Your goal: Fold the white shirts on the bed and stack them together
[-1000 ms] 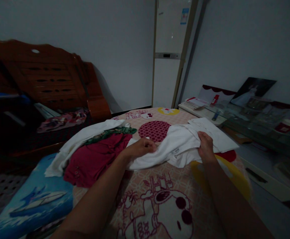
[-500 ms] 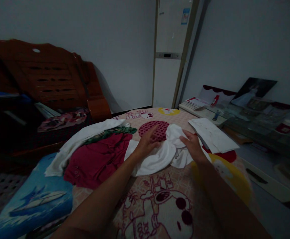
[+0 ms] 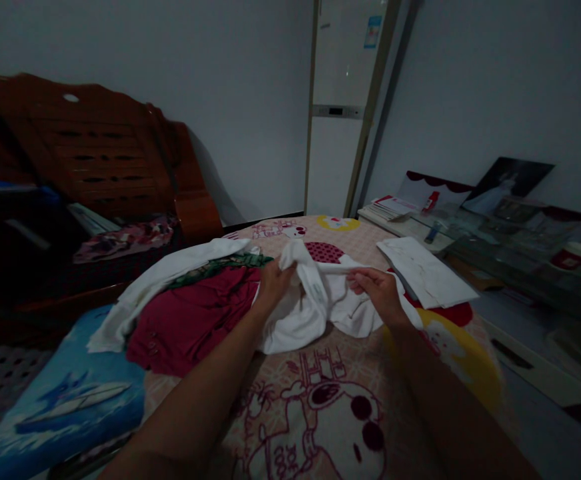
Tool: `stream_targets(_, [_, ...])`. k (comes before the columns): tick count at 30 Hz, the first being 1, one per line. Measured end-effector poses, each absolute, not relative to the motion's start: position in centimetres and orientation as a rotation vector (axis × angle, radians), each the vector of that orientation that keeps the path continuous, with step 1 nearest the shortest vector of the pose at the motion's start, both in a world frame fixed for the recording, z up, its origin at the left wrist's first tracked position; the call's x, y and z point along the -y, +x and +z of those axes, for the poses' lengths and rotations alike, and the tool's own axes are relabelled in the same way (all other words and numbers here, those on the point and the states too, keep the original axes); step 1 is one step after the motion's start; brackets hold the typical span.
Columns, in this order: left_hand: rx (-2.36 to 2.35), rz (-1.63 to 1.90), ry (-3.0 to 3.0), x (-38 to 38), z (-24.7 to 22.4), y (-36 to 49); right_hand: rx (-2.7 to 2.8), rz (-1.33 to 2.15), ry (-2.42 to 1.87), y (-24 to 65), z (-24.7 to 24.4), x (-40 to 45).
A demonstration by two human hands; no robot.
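Observation:
A crumpled white garment lies in front of me, its upper part lifted and stretched between both hands. At its left, my left hand is closed on a raised fold. On the right my right hand pinches the cloth between thumb and fingers. A dark red garment lies just left of it, with a green patterned cloth and a long white garment beyond. To the right rests a folded white item. All lie on a pink patterned cover.
A wooden bench with a floral cloth stands at the left. A blue printed cloth covers the near left. At the right are a glass-topped cabinet and a photo. A tall white unit stands behind.
My left hand has moved slightly left and closed on the white garment, raising a fold. My right hand has closed on its right part. The cloth is now stretched between them.

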State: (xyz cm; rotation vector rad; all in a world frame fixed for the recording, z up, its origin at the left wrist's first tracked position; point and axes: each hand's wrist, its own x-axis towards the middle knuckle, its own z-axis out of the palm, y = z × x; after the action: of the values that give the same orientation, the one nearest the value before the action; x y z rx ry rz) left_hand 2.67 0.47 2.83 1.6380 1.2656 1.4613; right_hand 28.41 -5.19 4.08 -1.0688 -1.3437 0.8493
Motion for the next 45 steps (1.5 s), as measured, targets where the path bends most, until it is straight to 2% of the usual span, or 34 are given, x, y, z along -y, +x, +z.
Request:
stream_targets(3, [-1.4, 1.77, 1.053, -2.1, 3.1, 0.0, 1.316, 0.727, -1.116, 29.7, 3.7, 4.5])
stream_targets(6, [-1.407, 1.916, 0.788, -3.1, 2.8, -2.0, 1.526, 0.691, -1.226, 30.5, 3.8, 4.5])
stream_targets(10, [-1.403, 1.959, 0.746, -3.5, 2.4, -2.8, 2.12, 0.83, -1.294, 31.0, 4.4, 5.5])
stream_targets(13, [-1.395, 1.965, 0.77, -3.6, 2.2, -2.7, 2.415, 0.808, -1.297, 31.1, 4.7, 6.2])
stream_targets(22, [-1.343, 1.991, 0.726, -4.1, 1.7, -3.0, 2.528, 0.795, -1.101, 30.3, 3.8, 6.6])
stream_targets(28, [-1.382, 2.028, 0.705, -3.7, 2.4, -3.4, 2.262, 0.704, -1.14, 28.0, 3.9, 6.2])
stream_targets(36, [-1.406, 1.974, 0.639, -3.2, 3.4, -3.3, 0.83, 0.601, -1.371, 32.7, 2.8, 3.1])
stream_targets(45, [-1.445, 1.873, 0.751, -2.9, 3.4, -3.2, 0.723, 0.491, -1.478, 33.5, 1.8, 2.6])
